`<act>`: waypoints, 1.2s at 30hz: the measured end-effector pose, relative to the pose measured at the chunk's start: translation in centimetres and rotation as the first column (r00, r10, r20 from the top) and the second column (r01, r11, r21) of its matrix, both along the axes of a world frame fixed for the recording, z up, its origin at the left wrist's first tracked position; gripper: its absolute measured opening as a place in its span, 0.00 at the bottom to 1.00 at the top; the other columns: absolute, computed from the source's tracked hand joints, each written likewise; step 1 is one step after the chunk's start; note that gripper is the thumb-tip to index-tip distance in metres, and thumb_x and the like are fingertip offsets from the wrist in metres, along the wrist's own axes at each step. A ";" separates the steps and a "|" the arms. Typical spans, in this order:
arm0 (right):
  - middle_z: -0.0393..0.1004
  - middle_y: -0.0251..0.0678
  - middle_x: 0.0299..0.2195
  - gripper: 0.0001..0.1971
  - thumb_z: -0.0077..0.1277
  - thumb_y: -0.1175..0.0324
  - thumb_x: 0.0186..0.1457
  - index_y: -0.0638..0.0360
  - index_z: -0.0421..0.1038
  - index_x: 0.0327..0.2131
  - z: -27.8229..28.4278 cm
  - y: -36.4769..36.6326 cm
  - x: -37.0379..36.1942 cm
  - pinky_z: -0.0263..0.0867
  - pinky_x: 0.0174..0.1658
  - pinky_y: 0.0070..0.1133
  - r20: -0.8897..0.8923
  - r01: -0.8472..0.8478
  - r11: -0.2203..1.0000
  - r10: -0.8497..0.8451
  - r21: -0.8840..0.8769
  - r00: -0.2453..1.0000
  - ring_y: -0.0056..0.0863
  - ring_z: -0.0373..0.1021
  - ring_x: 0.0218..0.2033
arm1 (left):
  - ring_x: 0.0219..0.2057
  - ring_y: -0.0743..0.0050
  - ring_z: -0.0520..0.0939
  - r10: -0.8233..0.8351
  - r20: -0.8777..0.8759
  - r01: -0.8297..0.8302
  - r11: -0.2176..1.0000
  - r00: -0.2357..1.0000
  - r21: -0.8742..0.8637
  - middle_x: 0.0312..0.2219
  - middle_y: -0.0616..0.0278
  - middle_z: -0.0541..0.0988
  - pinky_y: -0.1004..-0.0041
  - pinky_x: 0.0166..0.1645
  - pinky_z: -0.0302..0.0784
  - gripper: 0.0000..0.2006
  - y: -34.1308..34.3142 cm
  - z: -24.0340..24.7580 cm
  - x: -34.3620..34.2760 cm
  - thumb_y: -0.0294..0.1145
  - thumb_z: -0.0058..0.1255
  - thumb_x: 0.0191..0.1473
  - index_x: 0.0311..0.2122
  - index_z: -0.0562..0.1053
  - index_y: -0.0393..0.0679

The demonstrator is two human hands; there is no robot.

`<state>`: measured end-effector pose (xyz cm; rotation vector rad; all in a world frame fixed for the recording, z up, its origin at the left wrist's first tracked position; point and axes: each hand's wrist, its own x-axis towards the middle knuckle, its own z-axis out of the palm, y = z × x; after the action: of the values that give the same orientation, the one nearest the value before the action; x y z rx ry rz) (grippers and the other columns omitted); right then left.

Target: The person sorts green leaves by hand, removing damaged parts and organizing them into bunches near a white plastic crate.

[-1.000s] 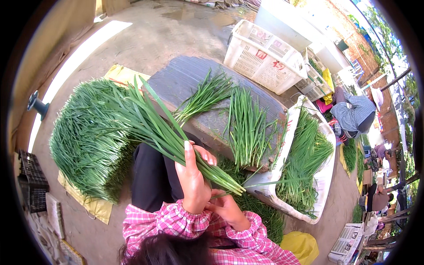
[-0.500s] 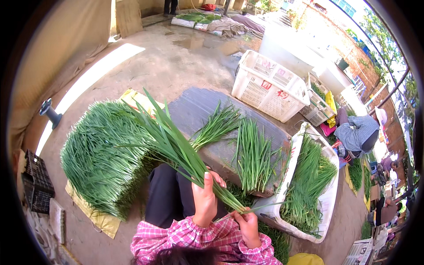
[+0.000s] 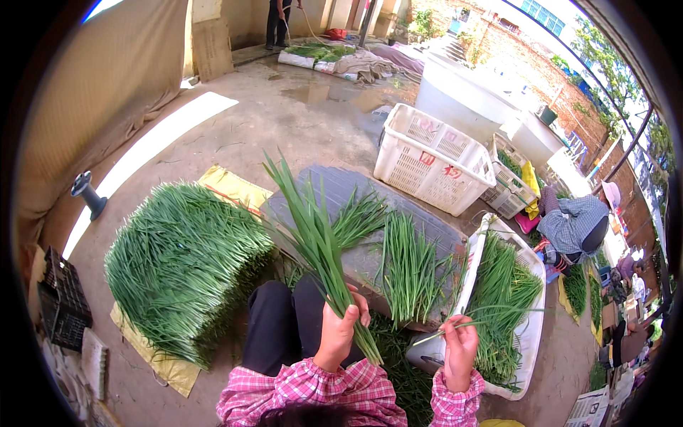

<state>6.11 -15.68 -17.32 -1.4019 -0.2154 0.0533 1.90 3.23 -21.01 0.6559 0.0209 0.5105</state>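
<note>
My left hand (image 3: 340, 329) is wrapped round a bunch of long, flat green garlic chives (image 3: 313, 245), held tilted above my knees. The stem ends point down toward the right. My right hand (image 3: 461, 344) pinches a few loose chive stalks (image 3: 498, 312), beside the white crate (image 3: 535, 260) heaped with loose chives (image 3: 499, 302). Ahead of me, a dark grey board (image 3: 302, 186) carries two smaller chive bunches, one (image 3: 359, 217) pointing to the upper right and another (image 3: 409, 267) lying lengthwise. To my left rises a large stack of chives (image 3: 188, 263) on a yellow sheet (image 3: 160, 363).
A white basket (image 3: 434, 160) stands beyond the board, with another crate (image 3: 509, 186) beside it. At right, a person in a checked shirt (image 3: 575, 222) bends over. A black crate (image 3: 64, 299) and a grey spool (image 3: 88, 196) lie far left. Someone stands at the back (image 3: 277, 25).
My right hand has moved right, away from the bunch, with loose stalks pulled clear of it. The bunch in my left hand is now more upright.
</note>
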 end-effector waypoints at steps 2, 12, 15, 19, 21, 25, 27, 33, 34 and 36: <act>0.67 0.32 0.25 0.09 0.46 0.77 0.46 0.65 0.62 0.34 1.2 1.4 -0.1 0.61 0.28 0.12 -0.010 -0.186 0.978 0.186 -0.092 0.982 0.18 0.66 0.26 | 0.19 0.78 0.67 -0.090 -0.004 0.090 0.996 0.996 0.008 0.21 0.63 0.66 0.79 0.23 0.64 0.19 -0.6 0.4 -0.1 0.30 0.52 0.41 0.36 0.57 0.39; 0.71 0.39 0.24 0.18 0.52 0.75 0.41 0.68 0.61 0.38 2.5 4.4 -2.4 0.64 0.30 0.16 0.032 -0.330 0.763 0.416 -0.556 0.909 0.19 0.68 0.27 | 0.30 0.77 0.69 -0.240 -0.219 0.269 0.957 0.946 0.110 0.29 0.60 0.70 0.78 0.34 0.65 0.15 -2.2 1.2 -1.2 0.28 0.48 0.43 0.37 0.61 0.37; 0.70 0.39 0.23 0.19 0.52 0.75 0.40 0.67 0.60 0.38 2.4 4.2 -3.0 0.64 0.28 0.16 0.054 -0.255 0.776 0.347 -0.577 0.936 0.21 0.69 0.25 | 0.32 0.76 0.70 -0.291 -0.251 0.326 0.939 0.923 0.107 0.30 0.60 0.70 0.77 0.37 0.66 0.15 -2.4 1.0 -1.5 0.27 0.48 0.44 0.38 0.61 0.36; 0.69 0.40 0.23 0.19 0.53 0.75 0.38 0.68 0.61 0.37 2.2 4.1 -3.7 0.65 0.26 0.17 0.162 -0.138 0.716 0.333 -0.684 0.929 0.24 0.69 0.23 | 0.32 0.78 0.71 -0.283 -0.263 0.333 0.927 0.922 0.170 0.30 0.60 0.71 0.78 0.36 0.67 0.13 -2.6 0.5 -1.7 0.24 0.47 0.45 0.37 0.63 0.35; 0.69 0.41 0.24 0.19 0.54 0.75 0.38 0.68 0.62 0.36 2.3 4.3 -4.0 0.66 0.25 0.17 0.270 -0.066 0.722 0.340 -0.689 0.901 0.25 0.68 0.22 | 0.31 0.78 0.71 -0.312 -0.260 0.354 0.926 0.914 0.133 0.29 0.60 0.71 0.78 0.36 0.67 0.12 -2.7 0.7 -1.6 0.23 0.47 0.44 0.37 0.63 0.35; 0.68 0.40 0.22 0.19 0.55 0.74 0.37 0.69 0.62 0.35 2.2 4.2 -5.0 0.66 0.25 0.18 0.284 0.002 0.733 0.261 -0.680 0.923 0.25 0.68 0.21 | 0.34 0.73 0.72 -0.385 -0.266 0.416 0.906 0.884 0.072 0.30 0.56 0.71 0.76 0.38 0.67 0.13 -2.8 2.0 -1.9 0.23 0.47 0.43 0.37 0.63 0.35; 0.68 0.38 0.21 0.18 0.55 0.75 0.36 0.68 0.63 0.34 2.3 4.4 -5.3 0.65 0.24 0.16 0.240 -0.024 0.783 0.220 -0.621 0.945 0.23 0.67 0.20 | 0.36 0.70 0.72 -0.376 -0.315 0.429 0.896 0.872 0.118 0.31 0.53 0.72 0.75 0.39 0.68 0.13 -2.6 1.3 -2.1 0.23 0.46 0.44 0.37 0.62 0.35; 0.69 0.37 0.21 0.18 0.56 0.76 0.35 0.67 0.63 0.33 2.0 3.8 -5.4 0.64 0.24 0.15 0.183 -0.043 0.856 0.159 -0.516 0.970 0.19 0.67 0.21 | 0.37 0.67 0.72 -0.449 -0.284 0.463 0.886 0.847 -0.021 0.34 0.48 0.71 0.71 0.41 0.68 0.13 -2.5 2.7 -2.2 0.22 0.45 0.44 0.38 0.61 0.35; 0.69 0.37 0.21 0.18 0.56 0.76 0.35 0.67 0.63 0.33 2.2 3.8 -5.4 0.64 0.24 0.15 0.185 -0.044 0.861 0.159 -0.507 0.970 0.20 0.67 0.21 | 0.37 0.66 0.72 -0.471 -0.269 0.481 0.876 0.840 -0.032 0.34 0.47 0.71 0.71 0.42 0.68 0.13 -2.5 2.5 -2.1 0.22 0.44 0.44 0.38 0.61 0.35; 0.69 0.37 0.21 0.17 0.56 0.76 0.35 0.67 0.62 0.32 2.5 3.7 -5.4 0.64 0.24 0.15 0.190 -0.046 0.872 0.158 -0.488 0.969 0.19 0.67 0.21 | 0.38 0.66 0.72 -0.475 -0.271 0.485 0.874 0.837 -0.037 0.33 0.49 0.71 0.71 0.42 0.68 0.14 -2.6 3.1 -2.2 0.22 0.44 0.44 0.38 0.61 0.35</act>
<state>0.74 -11.94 -14.81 -1.8971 -0.4928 0.0374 -0.30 0.65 -17.87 0.7310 0.1051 -0.0719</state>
